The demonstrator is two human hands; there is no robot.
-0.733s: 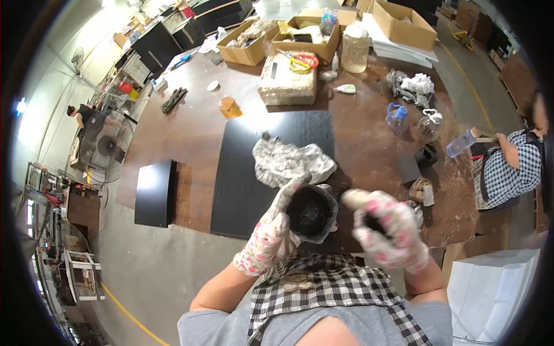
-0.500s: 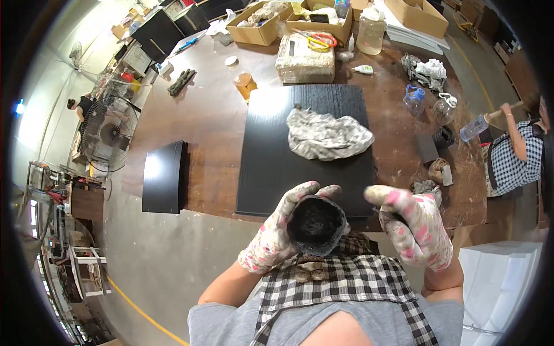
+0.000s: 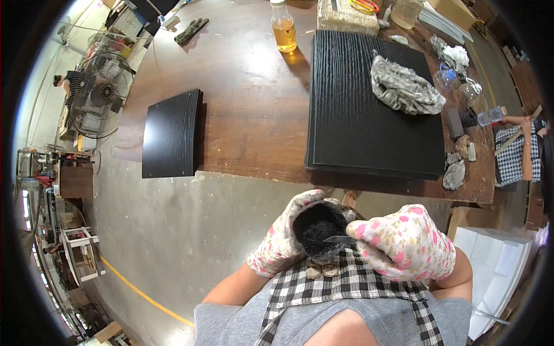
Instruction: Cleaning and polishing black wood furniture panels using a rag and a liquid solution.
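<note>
My left hand (image 3: 280, 239), in a white floral glove, wraps round a dark cup-shaped container (image 3: 323, 255) held in front of my checked apron. Black, rough-looking material coats or fills the inside of the cup. My right hand (image 3: 407, 245), gloved alike, pinches a thin, flat dark blade (image 3: 337, 239) whose tip reaches into the cup; its handle end is hidden by the fingers. Beyond my hands, a stack of black wood-grain panels (image 3: 369, 121) lies on the brown table (image 3: 248, 115). A crumpled, black-smudged white rag (image 3: 404, 86) rests on top of it.
Smaller black panels (image 3: 170, 138) lie at the table's left front edge. A bottle of amber liquid (image 3: 283, 29) and a dark glove (image 3: 190, 31) are farther back. Plastic bottles (image 3: 447, 79) and rags line the right side. A fan (image 3: 101, 92) stands left; another person (image 3: 519, 153) is at right.
My right hand has moved left to the cup and now holds the blade inside it. The view has shifted, so the table appears higher and the panel stack farther right.
</note>
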